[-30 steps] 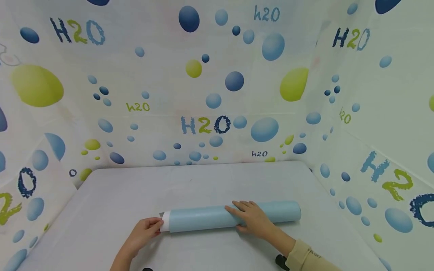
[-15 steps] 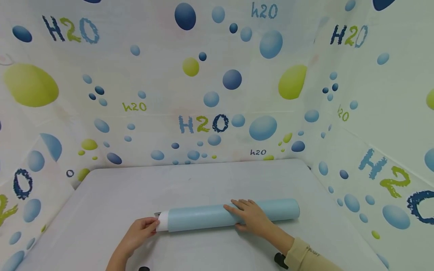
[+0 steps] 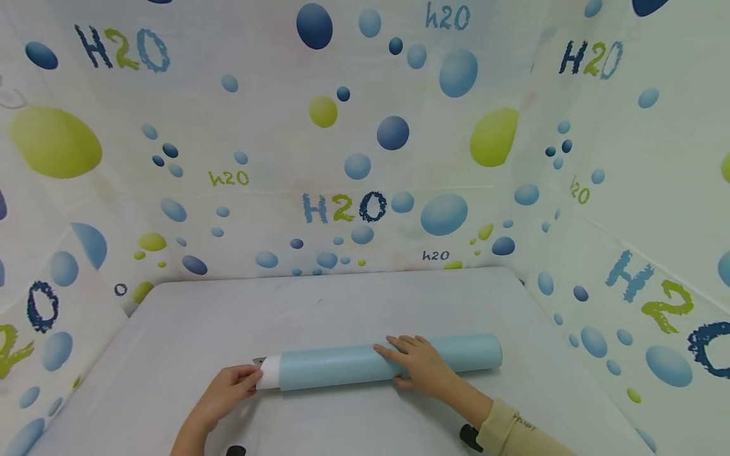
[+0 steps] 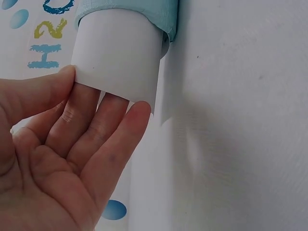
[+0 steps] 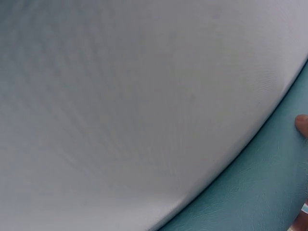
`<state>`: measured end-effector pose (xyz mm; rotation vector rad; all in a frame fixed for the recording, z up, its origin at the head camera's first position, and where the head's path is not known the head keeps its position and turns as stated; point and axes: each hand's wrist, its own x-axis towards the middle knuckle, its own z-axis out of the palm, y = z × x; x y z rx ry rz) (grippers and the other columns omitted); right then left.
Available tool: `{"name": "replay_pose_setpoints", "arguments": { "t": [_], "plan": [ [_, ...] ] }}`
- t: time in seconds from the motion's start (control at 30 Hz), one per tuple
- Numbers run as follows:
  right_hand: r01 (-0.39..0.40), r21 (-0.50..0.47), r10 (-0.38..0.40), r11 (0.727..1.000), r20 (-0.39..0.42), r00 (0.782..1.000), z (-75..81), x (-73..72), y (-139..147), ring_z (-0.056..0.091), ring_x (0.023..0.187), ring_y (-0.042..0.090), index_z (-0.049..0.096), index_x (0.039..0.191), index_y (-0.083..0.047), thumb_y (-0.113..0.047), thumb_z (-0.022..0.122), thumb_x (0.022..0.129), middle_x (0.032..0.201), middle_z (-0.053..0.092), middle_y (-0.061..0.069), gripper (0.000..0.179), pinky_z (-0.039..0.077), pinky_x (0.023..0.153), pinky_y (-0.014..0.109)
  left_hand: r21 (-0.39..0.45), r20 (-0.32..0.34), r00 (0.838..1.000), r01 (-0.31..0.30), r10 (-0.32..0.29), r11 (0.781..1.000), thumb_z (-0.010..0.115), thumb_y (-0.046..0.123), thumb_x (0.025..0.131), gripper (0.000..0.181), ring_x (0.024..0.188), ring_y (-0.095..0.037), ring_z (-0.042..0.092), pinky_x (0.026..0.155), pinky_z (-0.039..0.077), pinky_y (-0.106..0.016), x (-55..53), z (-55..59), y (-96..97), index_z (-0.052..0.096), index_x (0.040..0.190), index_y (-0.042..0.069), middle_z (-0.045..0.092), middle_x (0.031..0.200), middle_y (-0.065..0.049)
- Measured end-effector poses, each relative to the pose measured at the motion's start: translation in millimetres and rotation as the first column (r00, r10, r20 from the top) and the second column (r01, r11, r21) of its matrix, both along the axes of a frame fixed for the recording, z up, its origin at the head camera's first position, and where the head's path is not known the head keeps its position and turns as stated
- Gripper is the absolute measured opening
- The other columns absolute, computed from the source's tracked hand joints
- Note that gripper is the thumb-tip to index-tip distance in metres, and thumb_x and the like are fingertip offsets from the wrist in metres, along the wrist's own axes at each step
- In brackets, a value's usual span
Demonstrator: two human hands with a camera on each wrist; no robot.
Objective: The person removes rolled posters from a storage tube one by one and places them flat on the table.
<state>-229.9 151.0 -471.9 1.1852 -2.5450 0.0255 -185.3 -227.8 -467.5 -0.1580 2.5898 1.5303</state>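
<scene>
A light blue tube-shaped roll [image 3: 331, 368] lies across the white table in the head view. Out of its left end sticks a rolled white sheet [image 3: 270, 372], with a small grey corner [image 3: 260, 361] behind it. My left hand [image 3: 228, 389] pinches the sheet's outer edge; in the left wrist view the thumb lies outside the white sheet [image 4: 118, 53] and several fingertips reach inside it. Fingers spread, my right hand [image 3: 422, 368] rests on top of the blue roll right of its middle. The right wrist view shows mostly table, the blue roll [image 5: 240, 192] and one fingertip [image 5: 302, 125].
Two black objects, partly cut off or covered, lie near the front: one [image 3: 236, 450] below my left hand, another [image 3: 470, 437] by my right sleeve [image 3: 507, 427]. The white tabletop [image 3: 319, 310] reaches back to a bubble-patterned curtain [image 3: 319, 152], which also runs along both sides.
My left hand has moved slightly left, drawing the white sheet further out of the blue roll. The right hand has stayed on the blue roll.
</scene>
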Motion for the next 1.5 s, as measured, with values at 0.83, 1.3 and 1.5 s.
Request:
{"name": "replay_pose_setpoints", "arguments": {
  "t": [0.83, 1.3, 1.5],
  "plan": [
    [-0.033, -0.03, 0.032, 0.999, -0.035, 0.999, -2.9, -1.6, 2.7, 0.056, 0.105, 0.028, 0.044, 0.136, -0.019, -0.037, 0.076, 0.072, 0.125, 0.054, 0.01, 0.074, 0.049, 0.079, 0.049, -0.021, 0.008, 1.0, 0.024, -0.023, 0.999, 0.054, 0.022, 0.093, 0.041, 0.09, -0.025, 0.061, 0.076, 0.053, -0.036, 0.3, 0.1, -4.9, 0.055, 0.112, -0.014, 0.059, 0.108, -0.024],
    [-0.024, -0.019, 0.023, 1.0, -0.022, 0.999, -1.4, -1.1, 2.2, 0.056, 0.105, 0.027, 0.044, 0.137, -0.019, -0.038, 0.076, 0.072, 0.125, 0.054, 0.01, 0.074, 0.049, 0.079, 0.049, -0.206, -0.112, 0.991, 0.045, -0.069, 0.978, 0.063, 0.041, 0.084, 0.068, 0.101, -0.033, 0.057, 0.082, 0.048, -0.046, 1.6, 5.1, 3.3, 0.04, 0.133, -0.001, 0.059, 0.113, -0.019],
    [-0.027, -0.026, 0.026, 0.999, -0.042, 0.999, -2.8, -1.6, 2.5, 0.056, 0.104, 0.027, 0.045, 0.136, -0.019, -0.037, 0.077, 0.071, 0.125, 0.055, 0.009, 0.074, 0.049, 0.078, 0.049, -0.469, -0.347, 0.913, 0.029, -0.215, 0.883, 0.082, 0.04, 0.062, 0.095, 0.109, -0.038, 0.045, 0.088, 0.041, -0.054, 1.3, 6.3, 14.0, 0.036, 0.137, 0.001, 0.042, 0.123, -0.022]
  ]
}}
